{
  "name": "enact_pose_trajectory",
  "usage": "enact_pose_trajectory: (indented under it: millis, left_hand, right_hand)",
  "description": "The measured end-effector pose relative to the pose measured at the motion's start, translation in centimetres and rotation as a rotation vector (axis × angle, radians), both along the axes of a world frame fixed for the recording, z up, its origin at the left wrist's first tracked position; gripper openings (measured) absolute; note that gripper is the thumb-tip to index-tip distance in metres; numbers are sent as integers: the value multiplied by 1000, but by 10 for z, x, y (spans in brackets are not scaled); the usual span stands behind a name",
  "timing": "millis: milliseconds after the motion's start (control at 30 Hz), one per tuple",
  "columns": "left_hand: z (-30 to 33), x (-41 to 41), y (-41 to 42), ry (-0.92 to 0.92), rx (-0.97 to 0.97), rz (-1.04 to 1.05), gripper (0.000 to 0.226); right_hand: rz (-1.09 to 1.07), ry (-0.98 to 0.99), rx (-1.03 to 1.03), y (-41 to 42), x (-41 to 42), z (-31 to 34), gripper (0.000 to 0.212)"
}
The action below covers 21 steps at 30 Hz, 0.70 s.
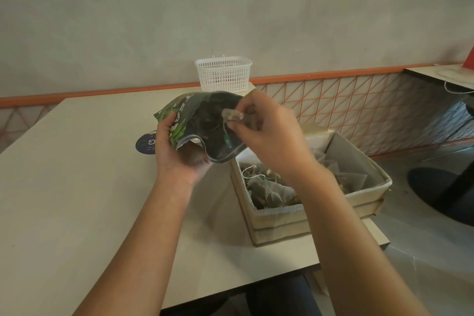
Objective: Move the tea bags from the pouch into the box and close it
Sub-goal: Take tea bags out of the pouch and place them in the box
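Tea bag [233, 116] — pinched in the right hand [266, 133] fingertips at the pouch [205, 120] mouth, left of the open box [307, 182]. Light, soft mesh, likely crushable — best held by a corner. The left hand [177, 151] grips the crinkly pouch from below.

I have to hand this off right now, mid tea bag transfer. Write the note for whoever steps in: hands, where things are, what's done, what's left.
Left hand: grips the pouch from below, mouth held open toward the person, above the table.
Right hand: pinches one tea bag at the pouch mouth, its string and green tag hanging down.
Box: open at the table's right edge, under the right forearm, with several tea bags already inside.
Done: part of the transfer.
Left: drop this bag in the box, check the dark pouch interior for more (cannot tell from here), then close the box.
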<state>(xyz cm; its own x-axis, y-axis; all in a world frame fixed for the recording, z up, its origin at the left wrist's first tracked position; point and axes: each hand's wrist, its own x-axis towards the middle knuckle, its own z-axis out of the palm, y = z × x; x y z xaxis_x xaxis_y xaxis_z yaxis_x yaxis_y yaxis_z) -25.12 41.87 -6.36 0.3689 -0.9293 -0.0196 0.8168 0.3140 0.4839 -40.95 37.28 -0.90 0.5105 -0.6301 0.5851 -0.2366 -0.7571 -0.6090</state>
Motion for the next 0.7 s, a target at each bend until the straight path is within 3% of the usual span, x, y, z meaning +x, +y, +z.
enact_pose_trajectory:
  millis: [133, 367, 500, 700]
  left_hand:
    - [-4, 4, -5, 13, -28, -15, 36]
    - [-3, 3, -3, 4, -54, -12, 32]
    - [-3, 2, -3, -30, -66, 1, 35]
    - [-7, 7, -6, -63, -85, -6, 38]
  right_hand:
    - [-2, -131, 111, -3, -23, 0, 26]
    - [-163, -237, 179, -27, -48, -12, 13]
    - [-224, -157, 244, -40, -48, -26, 13]
    - [-79, -20, 402, -44, -35, -36, 12]
